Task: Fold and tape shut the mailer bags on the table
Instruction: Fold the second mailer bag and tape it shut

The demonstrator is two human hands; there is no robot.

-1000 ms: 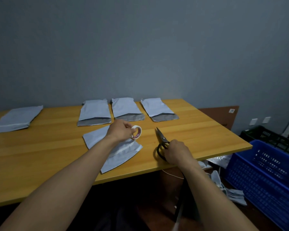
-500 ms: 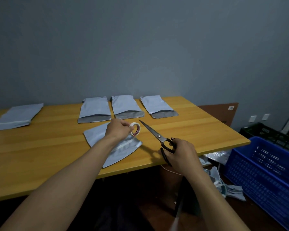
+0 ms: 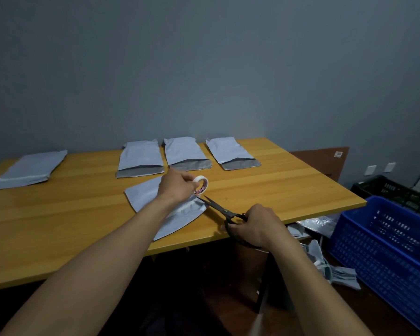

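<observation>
Mailer bag (image 3: 143, 197) lay flat near the front edge of the table (image 3: 289, 187), under the left hand (image 3: 177, 187), which pinched a tape roll (image 3: 201, 184). Right hand (image 3: 255, 226) gripped scissors (image 3: 218, 207), tips just beside the roll. Thin, limp and slick, the bag looked likely to slide; pressing down near its flap seemed the best hold. 3 more bags (image 3: 184, 154) lay in a row behind.

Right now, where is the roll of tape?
In the head view the left hand grips the tape roll at the far edge of the nearest mailer bag, just beyond the tips of the scissors.
</observation>
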